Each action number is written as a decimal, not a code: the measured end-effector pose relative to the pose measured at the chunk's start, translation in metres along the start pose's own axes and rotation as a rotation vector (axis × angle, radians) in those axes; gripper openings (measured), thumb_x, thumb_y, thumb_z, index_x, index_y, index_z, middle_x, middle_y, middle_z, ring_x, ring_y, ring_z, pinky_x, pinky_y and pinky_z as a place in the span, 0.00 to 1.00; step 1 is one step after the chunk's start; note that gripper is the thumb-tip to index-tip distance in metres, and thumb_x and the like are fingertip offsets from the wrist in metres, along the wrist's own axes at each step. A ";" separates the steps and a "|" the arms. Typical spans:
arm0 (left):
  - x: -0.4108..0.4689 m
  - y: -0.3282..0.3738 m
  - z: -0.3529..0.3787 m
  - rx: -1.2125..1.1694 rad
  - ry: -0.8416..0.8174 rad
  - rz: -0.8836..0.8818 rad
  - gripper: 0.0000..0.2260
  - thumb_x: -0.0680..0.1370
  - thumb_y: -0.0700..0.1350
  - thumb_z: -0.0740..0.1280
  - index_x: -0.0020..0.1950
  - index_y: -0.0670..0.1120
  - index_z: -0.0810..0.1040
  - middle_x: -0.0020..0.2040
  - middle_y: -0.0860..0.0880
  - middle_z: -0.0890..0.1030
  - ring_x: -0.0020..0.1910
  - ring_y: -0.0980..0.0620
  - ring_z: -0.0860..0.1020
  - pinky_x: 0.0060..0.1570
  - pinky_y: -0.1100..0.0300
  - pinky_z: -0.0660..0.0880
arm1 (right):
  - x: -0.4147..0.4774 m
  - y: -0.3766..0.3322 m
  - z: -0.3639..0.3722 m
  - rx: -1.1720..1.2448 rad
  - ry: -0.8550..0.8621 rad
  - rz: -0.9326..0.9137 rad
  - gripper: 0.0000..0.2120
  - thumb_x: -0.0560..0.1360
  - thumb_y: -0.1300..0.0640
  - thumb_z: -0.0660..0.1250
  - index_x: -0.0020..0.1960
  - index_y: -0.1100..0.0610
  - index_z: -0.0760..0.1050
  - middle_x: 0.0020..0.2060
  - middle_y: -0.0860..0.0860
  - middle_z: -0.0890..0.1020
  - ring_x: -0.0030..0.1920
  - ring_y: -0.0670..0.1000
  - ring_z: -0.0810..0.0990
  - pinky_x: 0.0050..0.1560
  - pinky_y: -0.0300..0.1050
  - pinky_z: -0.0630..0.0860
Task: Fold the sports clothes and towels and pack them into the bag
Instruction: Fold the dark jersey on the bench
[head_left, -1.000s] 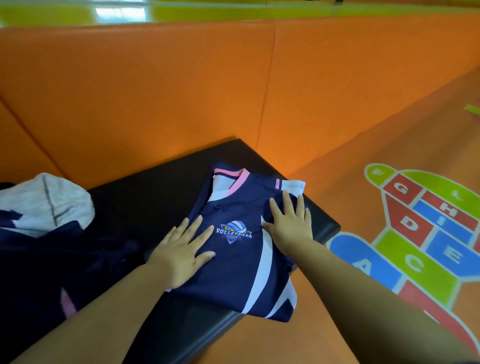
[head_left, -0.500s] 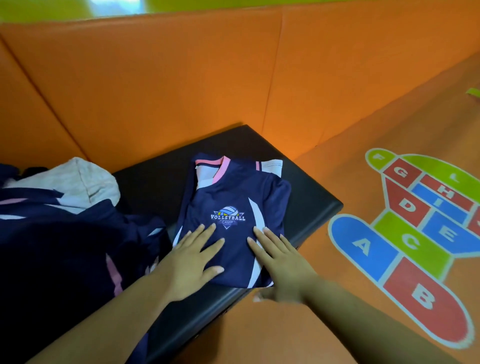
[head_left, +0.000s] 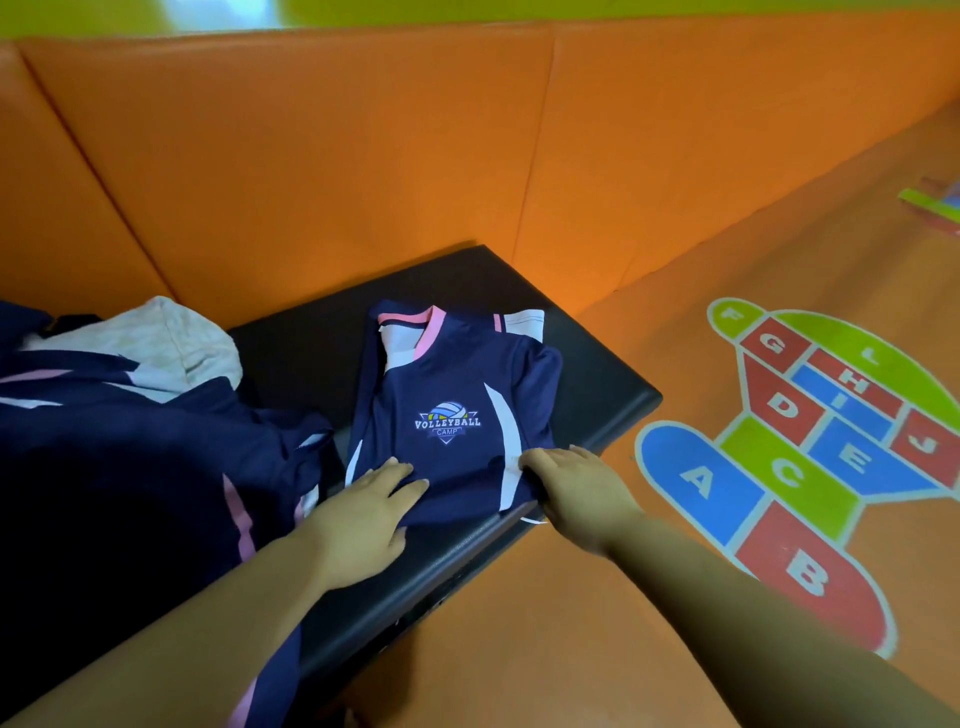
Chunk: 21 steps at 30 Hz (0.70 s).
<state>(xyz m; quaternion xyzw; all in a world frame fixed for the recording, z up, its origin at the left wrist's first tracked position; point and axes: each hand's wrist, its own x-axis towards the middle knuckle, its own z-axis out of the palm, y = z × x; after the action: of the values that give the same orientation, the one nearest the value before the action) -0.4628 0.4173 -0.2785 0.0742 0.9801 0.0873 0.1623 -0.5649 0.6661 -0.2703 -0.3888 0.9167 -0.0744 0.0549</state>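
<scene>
While the folded jersey (head_left: 457, 395) lies on the tabletop (head_left: 311, 358) | left grip (head_left: 363, 519) flat, fingers straight, on near hem | right grip (head_left: 576, 483) at near-right corner, blurred, hold unclear

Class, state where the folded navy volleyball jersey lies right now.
The folded navy jersey lies mid-frame in the head view on the black padded bench, right of the heaped navy clothes.

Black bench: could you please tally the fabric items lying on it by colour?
Navy, folded Volleyball Camp jersey: 1
Navy, unfolded heap: 1 (how many garments it holds cannot be told)
Light grey, crumpled cloth: 1
Total: 3
</scene>
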 end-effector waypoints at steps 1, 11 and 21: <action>-0.001 -0.001 0.002 -0.005 -0.032 -0.003 0.27 0.81 0.43 0.54 0.78 0.48 0.47 0.79 0.50 0.45 0.77 0.52 0.45 0.70 0.66 0.42 | -0.001 -0.001 -0.003 -0.010 -0.002 -0.005 0.14 0.75 0.62 0.58 0.59 0.53 0.71 0.52 0.50 0.79 0.54 0.54 0.75 0.60 0.47 0.67; -0.026 0.001 -0.015 -0.248 -0.039 -0.128 0.20 0.80 0.40 0.54 0.72 0.52 0.66 0.66 0.50 0.75 0.62 0.53 0.74 0.58 0.63 0.69 | -0.032 -0.002 -0.023 0.139 -0.009 0.045 0.13 0.75 0.64 0.61 0.56 0.55 0.79 0.50 0.51 0.81 0.49 0.55 0.78 0.47 0.49 0.75; -0.027 -0.020 -0.073 -0.856 0.240 -0.164 0.02 0.76 0.43 0.69 0.46 0.50 0.81 0.37 0.45 0.83 0.33 0.54 0.78 0.37 0.58 0.75 | -0.025 0.010 -0.062 0.781 0.132 0.382 0.11 0.79 0.61 0.60 0.48 0.46 0.75 0.43 0.44 0.81 0.45 0.46 0.79 0.45 0.40 0.74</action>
<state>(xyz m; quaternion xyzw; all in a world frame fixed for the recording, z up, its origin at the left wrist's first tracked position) -0.4645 0.3825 -0.2058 -0.0883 0.8702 0.4796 0.0699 -0.5644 0.6975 -0.2104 -0.1568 0.8767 -0.4286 0.1519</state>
